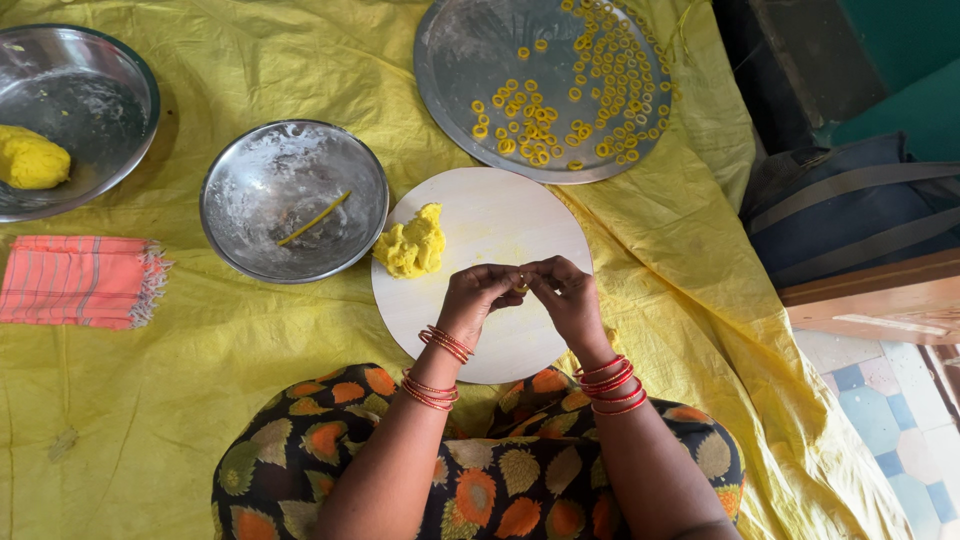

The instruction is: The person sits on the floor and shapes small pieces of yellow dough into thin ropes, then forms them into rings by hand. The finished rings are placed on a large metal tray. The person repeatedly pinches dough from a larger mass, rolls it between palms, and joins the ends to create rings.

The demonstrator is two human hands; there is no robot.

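Both hands are meeting at centre frame, over the round white board (500, 215). My left hand (478, 295) and right hand (565, 295) are pinching a small yellow dough piece (522, 286) between the fingertips. Fingers on both sides are closing nearly shut around it; the piece is mostly hidden, so I cannot tell its exact shape. It is hovering just above the board, not touching it as far as I can see.

A dough lump (411, 245) is sitting on the board's left edge, just left of my left hand.

Left of the board, a steel bowl (250, 190) is sitting flour-dusted, with a thin dough strip (314, 218) lying inside. Upper left of the frame, a second, larger steel bowl (95, 70) is holding a yellow dough ball (32, 158) at its left side. Below that one, a folded orange-pink cloth (80, 280) is lying flat.

Top centre-right, a big steel tray (460, 60) is carrying many small yellow dough rings (580, 95), clustered mostly on its right half.

Everything is resting on a yellow plastic sheet (200, 370) spread over the floor. Red bangles (610, 385) are sitting on both my wrists. Right edge of the frame: a dark blue bag (850, 200) against a wooden piece, with patterned floor tiles (900, 400) below.
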